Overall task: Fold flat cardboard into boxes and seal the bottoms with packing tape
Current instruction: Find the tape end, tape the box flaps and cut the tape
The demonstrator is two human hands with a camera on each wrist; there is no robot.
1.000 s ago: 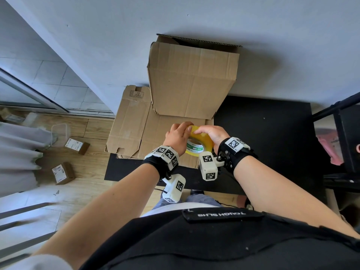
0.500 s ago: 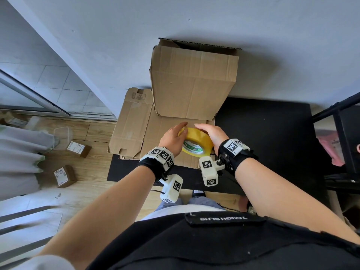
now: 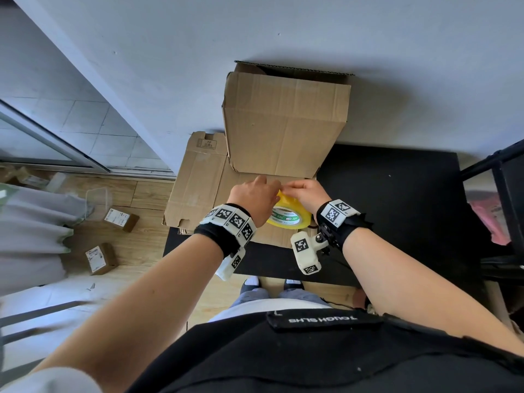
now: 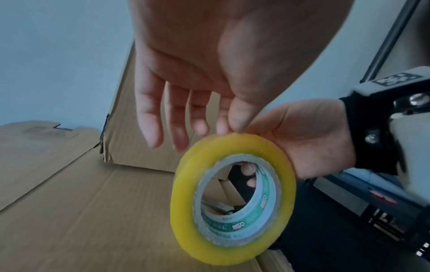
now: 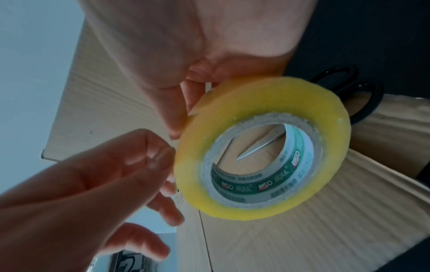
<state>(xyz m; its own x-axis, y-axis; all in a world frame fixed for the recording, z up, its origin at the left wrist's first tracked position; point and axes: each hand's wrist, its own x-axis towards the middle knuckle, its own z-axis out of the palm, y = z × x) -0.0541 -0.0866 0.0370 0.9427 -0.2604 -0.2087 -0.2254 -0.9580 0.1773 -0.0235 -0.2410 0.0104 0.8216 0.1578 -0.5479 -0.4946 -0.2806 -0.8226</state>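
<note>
A yellow packing tape roll (image 3: 286, 215) is held up on edge over flat cardboard sheets (image 3: 195, 188). My right hand (image 3: 293, 188) grips it, fingers reaching through the core (image 4: 249, 169). My left hand (image 4: 235, 127) pinches thumb and forefinger at the roll's top rim, seemingly on the tape's loose end; its other fingers hang straight. In the right wrist view that pinch (image 5: 160, 158) sits just left of the roll (image 5: 263, 147). Behind the hands an erected brown box (image 3: 286, 123) stands against the wall, open at its top.
Black-handled scissors (image 5: 349, 90) lie on the cardboard beside the roll, on a black table (image 3: 397, 208). A black shelf frame (image 3: 504, 194) stands at the right. Small parcels (image 3: 100, 258) and a clear tub (image 3: 97, 199) lie on the wooden floor at the left.
Both hands carried the roll slightly away from me toward the box. My left hand shifted from the roll's left side to a pinch at its top rim, meeting the right fingers.
</note>
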